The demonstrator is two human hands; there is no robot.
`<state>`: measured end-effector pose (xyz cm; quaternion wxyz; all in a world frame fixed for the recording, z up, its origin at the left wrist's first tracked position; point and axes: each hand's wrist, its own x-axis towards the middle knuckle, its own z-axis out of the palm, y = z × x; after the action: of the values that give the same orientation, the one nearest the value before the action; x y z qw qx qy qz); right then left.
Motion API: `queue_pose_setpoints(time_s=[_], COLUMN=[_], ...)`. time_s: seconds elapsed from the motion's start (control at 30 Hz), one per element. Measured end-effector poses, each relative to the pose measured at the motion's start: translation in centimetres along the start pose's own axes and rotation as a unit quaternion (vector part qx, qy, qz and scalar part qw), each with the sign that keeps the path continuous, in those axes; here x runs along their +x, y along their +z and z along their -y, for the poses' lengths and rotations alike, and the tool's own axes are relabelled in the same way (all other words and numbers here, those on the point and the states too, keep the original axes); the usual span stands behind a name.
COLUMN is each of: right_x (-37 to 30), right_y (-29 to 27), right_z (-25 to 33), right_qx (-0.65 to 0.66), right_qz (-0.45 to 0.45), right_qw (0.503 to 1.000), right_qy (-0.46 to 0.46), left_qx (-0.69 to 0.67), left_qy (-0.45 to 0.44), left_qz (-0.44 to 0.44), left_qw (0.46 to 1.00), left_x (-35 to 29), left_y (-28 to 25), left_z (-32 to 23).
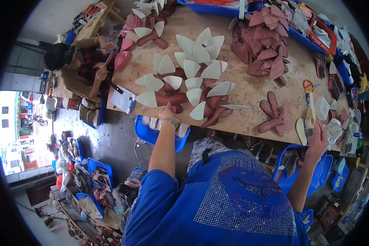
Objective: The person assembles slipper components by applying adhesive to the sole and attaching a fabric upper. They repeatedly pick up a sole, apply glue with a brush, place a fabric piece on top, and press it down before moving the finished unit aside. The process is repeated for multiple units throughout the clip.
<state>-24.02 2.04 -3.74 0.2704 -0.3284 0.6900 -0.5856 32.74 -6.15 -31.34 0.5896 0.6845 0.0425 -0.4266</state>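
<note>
At the table's near edge, my left hand (pixel 166 111), with a bracelet on its wrist, has its fingers closed at a dark-red shoe upper (pixel 177 99). Several such uppers stand in rows, with pale pointed stiffener pieces (pixel 201 53) sticking up from them. Far to the right, my right hand (pixel 318 141) is closed in a pinch beside a cream tape-like roll (pixel 310 122); what its fingers hold, if anything, is too small to make out. Near that hand lie a pale insole-shaped piece (pixel 301 131) and orange-handled scissors (pixel 308 85).
A heap of dark-red cut pieces (pixel 262 45) covers the table's far right, and a smaller group (pixel 274 115) lies nearer. A clipboard (pixel 122 99) sits at the left edge. Blue bins (pixel 142 133) stand below the table. Another person (pixel 84 61) works at the left.
</note>
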Motion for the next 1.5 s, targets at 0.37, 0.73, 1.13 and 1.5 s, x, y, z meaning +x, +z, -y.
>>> queue_pose_setpoints(time_s=[0.37,0.73,1.13,1.5], right_x=[3.2,3.8,6.1,9.1], right_y=[-5.1,-5.8,-9.5,-17.8], right_z=[-1.7,-0.9,-2.4,-7.3], right_qx=[0.011,-0.007,0.065,-0.086], right_qz=[-0.004,-0.030,-0.070,-0.070], right_qw=[1.000,0.999,0.994,0.988], right_qy=[0.008,0.010,0.045,0.103], left_qx=[-0.132,-0.035,0.224,0.689], left_qy=[-0.037,-0.043,0.415,0.523], left_qz=[-0.016,-0.012,0.136,0.423], left_qw=[0.990,0.998,0.871,0.269], left_x=[-2.4,-0.4,-26.0,-36.7], left_y=[2.6,1.1,9.7,21.2], left_z=[0.2,0.3,-5.9,21.2])
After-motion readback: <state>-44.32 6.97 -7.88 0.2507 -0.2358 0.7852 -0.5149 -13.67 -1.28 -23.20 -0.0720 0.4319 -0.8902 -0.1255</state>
